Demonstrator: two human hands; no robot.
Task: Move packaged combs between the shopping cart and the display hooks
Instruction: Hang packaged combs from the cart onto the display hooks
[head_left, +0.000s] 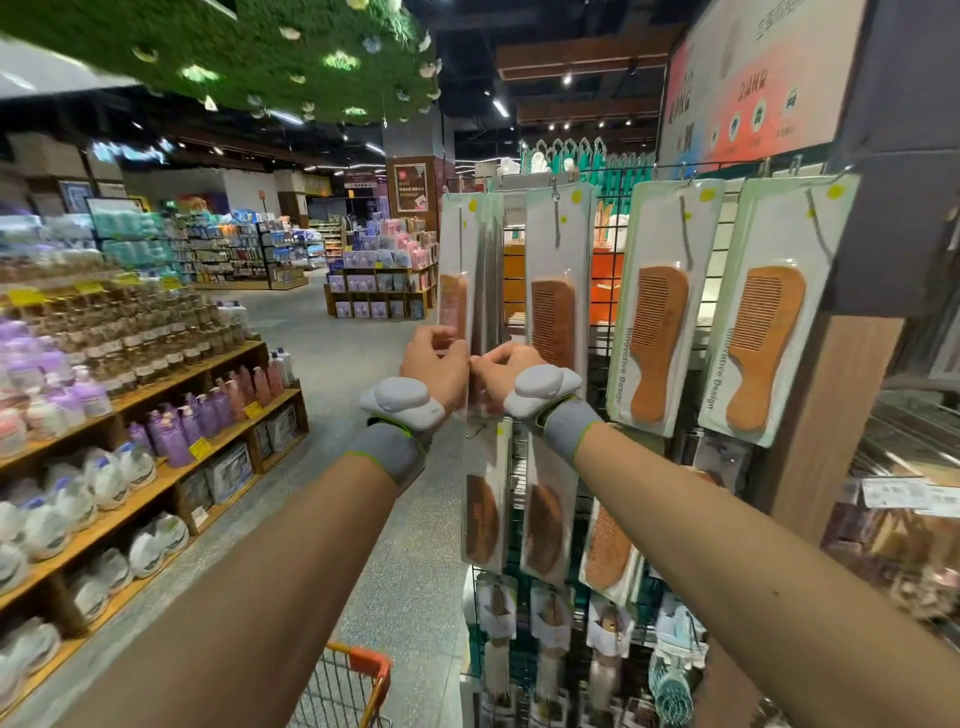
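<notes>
Packaged wooden combs hang in rows on a wire display rack (608, 312). My left hand (434, 358) and my right hand (506, 364) both grip the lower part of the leftmost comb package (460, 270), which hangs edge-on from a top hook. More comb packages (553, 291) (662, 312) (771, 322) hang to the right of it. The orange rim of the shopping cart (363, 670) shows at the bottom, below my left forearm.
A lower row of comb packages (485, 509) and brushes (675, 696) hangs beneath my hands. Wooden shelves (156, 410) with bottles and refill pouches line the left side of the aisle. A wooden post (831, 415) stands at the right.
</notes>
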